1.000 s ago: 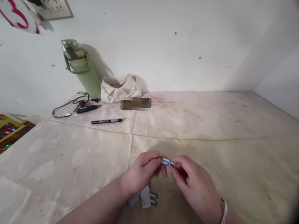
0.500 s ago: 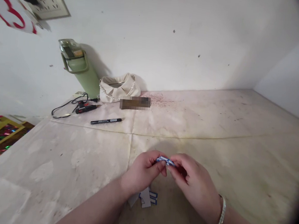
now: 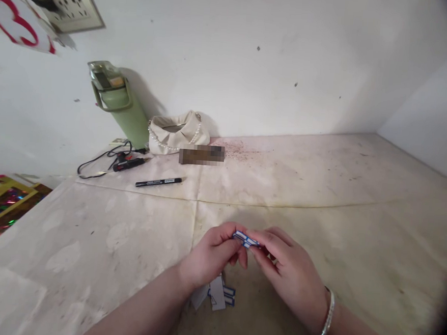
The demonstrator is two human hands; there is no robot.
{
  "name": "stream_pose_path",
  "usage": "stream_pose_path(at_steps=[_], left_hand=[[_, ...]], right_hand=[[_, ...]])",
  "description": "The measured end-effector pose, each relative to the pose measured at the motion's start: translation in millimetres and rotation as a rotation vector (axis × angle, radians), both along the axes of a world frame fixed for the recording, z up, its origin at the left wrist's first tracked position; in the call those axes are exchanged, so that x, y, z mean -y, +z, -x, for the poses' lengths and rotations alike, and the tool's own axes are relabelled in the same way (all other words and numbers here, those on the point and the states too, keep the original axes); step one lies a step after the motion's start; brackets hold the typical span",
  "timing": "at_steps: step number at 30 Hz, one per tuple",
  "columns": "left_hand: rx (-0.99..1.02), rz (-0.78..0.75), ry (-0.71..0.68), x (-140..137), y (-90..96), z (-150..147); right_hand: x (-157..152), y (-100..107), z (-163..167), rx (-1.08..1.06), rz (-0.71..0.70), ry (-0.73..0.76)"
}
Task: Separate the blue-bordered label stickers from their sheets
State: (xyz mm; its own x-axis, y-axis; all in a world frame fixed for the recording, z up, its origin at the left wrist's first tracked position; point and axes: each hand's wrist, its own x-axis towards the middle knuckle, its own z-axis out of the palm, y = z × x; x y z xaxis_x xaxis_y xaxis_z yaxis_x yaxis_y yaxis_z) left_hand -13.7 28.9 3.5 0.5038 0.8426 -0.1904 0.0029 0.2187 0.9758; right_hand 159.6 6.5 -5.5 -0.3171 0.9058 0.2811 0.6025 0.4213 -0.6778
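Observation:
Between my two hands is a small white piece with blue edges [image 3: 246, 239], perhaps cut card. My left hand [image 3: 213, 253] pinches its left end between thumb and fingers. At its right end, my right hand [image 3: 288, 261] grips it with thumb and forefinger; a silvery bracelet [image 3: 327, 315] circles that wrist. Below my left hand, a few white pieces [image 3: 218, 294] lie on the table, some with blue outlines, partly overlapping. My left wrist hides part of them.
A black marker [image 3: 158, 182] lies ahead on the cloth-covered table [image 3: 321, 195]. Behind it are a glue gun [image 3: 127, 165] with its cord, a green bottle [image 3: 126, 109], a cream bag [image 3: 180, 134] with beads and a blurred-out brown item [image 3: 201, 156]. A socket panel [image 3: 72, 8] is on the wall.
The blue-edged piece has tilted a little, showing more of its face. My right fingers have shifted slightly along it, while the things on the table stay put.

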Motion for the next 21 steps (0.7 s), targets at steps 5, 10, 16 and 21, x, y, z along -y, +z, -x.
stream_pose_path(at_steps=[5,10,16,21], left_hand=[[0.035,0.009,0.018,-0.6,-4.1,-0.9],[0.04,0.045,0.054,-1.2,-7.3,-1.9],[0.085,0.08,0.05,-1.7,-7.8,-0.9],[0.069,0.08,0.03,-1.4,-8.4,0.5]], right_hand=[[-0.9,-0.3,0.6,-0.009,0.036,0.019],[0.9,2.5,4.0,-0.012,0.073,0.052],[1.5,3.4,6.0,0.002,0.065,0.028],[1.2,3.0,3.1,-0.005,0.062,0.036]])
